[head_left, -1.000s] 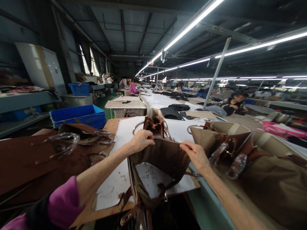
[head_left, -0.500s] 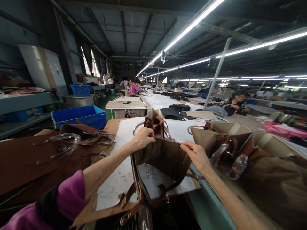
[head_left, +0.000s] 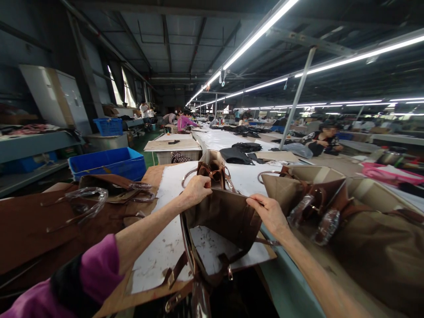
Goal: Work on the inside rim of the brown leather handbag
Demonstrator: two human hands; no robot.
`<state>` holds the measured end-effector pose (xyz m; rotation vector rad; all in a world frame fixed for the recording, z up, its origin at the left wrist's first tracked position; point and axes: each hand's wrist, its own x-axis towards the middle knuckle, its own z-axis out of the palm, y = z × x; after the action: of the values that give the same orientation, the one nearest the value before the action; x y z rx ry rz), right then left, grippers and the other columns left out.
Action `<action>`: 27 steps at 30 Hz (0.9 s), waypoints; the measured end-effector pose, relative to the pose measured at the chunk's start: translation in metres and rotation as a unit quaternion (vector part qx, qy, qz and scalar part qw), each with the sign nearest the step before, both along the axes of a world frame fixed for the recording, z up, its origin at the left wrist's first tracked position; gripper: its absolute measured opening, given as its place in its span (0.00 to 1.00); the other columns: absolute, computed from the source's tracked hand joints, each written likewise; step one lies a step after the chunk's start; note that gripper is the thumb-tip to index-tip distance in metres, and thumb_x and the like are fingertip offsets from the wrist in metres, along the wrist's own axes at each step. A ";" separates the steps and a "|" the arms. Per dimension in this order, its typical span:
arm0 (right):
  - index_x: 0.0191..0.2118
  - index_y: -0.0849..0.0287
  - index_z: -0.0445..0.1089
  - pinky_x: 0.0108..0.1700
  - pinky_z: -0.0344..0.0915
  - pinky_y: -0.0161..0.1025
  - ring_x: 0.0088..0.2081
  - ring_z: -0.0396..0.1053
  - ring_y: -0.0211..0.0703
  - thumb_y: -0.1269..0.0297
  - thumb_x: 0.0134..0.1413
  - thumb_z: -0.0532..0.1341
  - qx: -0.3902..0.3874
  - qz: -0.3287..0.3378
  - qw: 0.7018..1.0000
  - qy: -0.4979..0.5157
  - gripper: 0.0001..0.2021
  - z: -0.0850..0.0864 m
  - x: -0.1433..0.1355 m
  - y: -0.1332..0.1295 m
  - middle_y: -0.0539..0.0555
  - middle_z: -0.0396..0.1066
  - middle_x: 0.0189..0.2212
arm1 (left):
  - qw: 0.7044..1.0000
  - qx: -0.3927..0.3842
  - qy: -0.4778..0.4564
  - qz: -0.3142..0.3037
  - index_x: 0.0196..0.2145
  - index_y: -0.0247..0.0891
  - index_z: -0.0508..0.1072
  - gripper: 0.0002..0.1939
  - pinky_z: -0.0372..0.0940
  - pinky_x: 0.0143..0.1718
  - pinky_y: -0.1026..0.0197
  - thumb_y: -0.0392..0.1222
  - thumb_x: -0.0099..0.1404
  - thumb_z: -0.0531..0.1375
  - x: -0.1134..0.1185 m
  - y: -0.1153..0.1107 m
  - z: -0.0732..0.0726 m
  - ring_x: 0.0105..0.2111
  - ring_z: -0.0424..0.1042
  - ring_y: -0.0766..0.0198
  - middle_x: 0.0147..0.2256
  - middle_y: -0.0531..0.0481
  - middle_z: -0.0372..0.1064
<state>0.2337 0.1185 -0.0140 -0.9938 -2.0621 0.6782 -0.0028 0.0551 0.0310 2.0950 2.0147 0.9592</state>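
Between my hands is a brown handbag (head_left: 221,216), its top rim stretched between them and its buckled straps hanging toward me. My left hand (head_left: 198,191) pinches the rim at the far left corner. On the right, my right hand (head_left: 267,213) grips the same rim with thumb and fingers. Through the bag's opening shows white paper with dark scraps on it. Just beyond stands another brown bag (head_left: 212,165) with looped handles. The near side of the held bag is in shadow.
Finished-looking tan bags (head_left: 308,185) with plastic-wrapped handles crowd the right. Brown bags (head_left: 49,216) lie at left, near a blue bin (head_left: 106,163). Black pieces (head_left: 236,155) rest farther along the white-covered table. A co-worker (head_left: 324,138) sits at the right, others farther back.
The view has shifted slightly. Both hands keep their hold on the bag's rim, with hardly any movement.
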 end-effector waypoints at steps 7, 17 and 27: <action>0.29 0.60 0.69 0.34 0.56 0.34 0.31 0.64 0.41 0.55 0.48 0.54 -0.013 0.016 1.000 -0.006 0.13 0.005 0.001 -0.002 0.50 0.68 0.25 | 1.000 0.017 0.000 0.006 0.20 0.35 0.62 0.03 0.49 0.22 0.67 0.32 0.46 0.56 -0.001 -0.001 0.000 0.21 0.57 0.70 0.18 0.58 0.56; 0.27 0.55 0.70 0.29 0.51 0.34 0.28 0.63 0.39 0.55 0.50 0.54 0.126 -0.036 0.973 -0.192 0.12 0.022 -0.008 -0.004 0.48 0.68 0.22 | 0.995 -0.050 -0.058 -0.058 0.28 0.34 0.73 0.09 0.58 0.30 0.67 0.33 0.48 0.55 -0.001 -0.006 -0.001 0.29 0.66 0.65 0.25 0.53 0.69; 0.31 0.54 0.69 0.32 0.51 0.34 0.34 0.67 0.40 0.61 0.56 0.51 0.265 -0.016 0.927 -0.265 0.11 0.026 -0.054 -0.021 0.49 0.72 0.30 | 0.997 -0.037 -0.044 -0.054 0.29 0.34 0.75 0.10 0.58 0.30 0.67 0.33 0.49 0.55 -0.001 -0.008 -0.001 0.30 0.67 0.65 0.26 0.52 0.70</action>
<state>0.1793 0.0976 0.0123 -0.9445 -2.4847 -0.2094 -0.0035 0.0468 0.0297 2.0611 1.8453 0.9265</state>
